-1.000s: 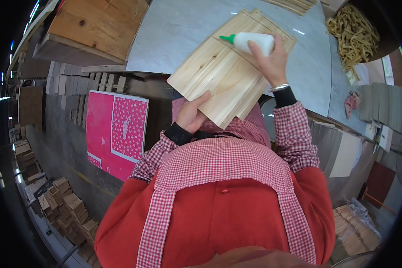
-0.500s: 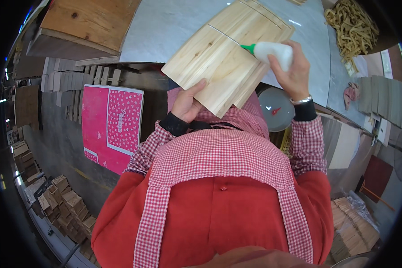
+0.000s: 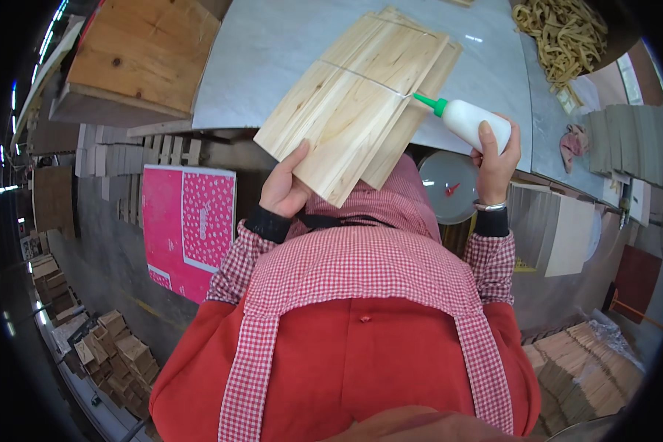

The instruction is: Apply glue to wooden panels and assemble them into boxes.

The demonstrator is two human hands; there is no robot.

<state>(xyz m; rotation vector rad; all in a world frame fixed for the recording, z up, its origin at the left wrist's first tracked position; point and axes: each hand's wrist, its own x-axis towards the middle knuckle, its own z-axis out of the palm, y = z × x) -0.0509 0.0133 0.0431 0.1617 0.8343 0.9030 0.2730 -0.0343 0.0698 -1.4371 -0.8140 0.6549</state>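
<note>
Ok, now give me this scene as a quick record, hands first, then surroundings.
Left hand: holding a wooden panel by its near edge
Right hand: holding a white bottle
Green nozzle: at the right end of a pale line across the panel
Underneath: second panel, partly covered
Beyond: pale table; wooden box at left
Left side: pink patterned board

Shows bare, matt, grained wood in the boards [image 3: 350, 109], with a glossy line [image 3: 361, 76] across. Looks like smooth plastic in the bottle [image 3: 476, 127] and nozzle [image 3: 429, 103]; shiny metal in the bracelet [image 3: 491, 207]; matt cloth in the apron [image 3: 361, 258], jacket [image 3: 412, 353] and crumpled rag [image 3: 573, 144]; smooth, light-reflecting on the table [image 3: 272, 59]; knotted wood in the box [image 3: 140, 51].
</note>
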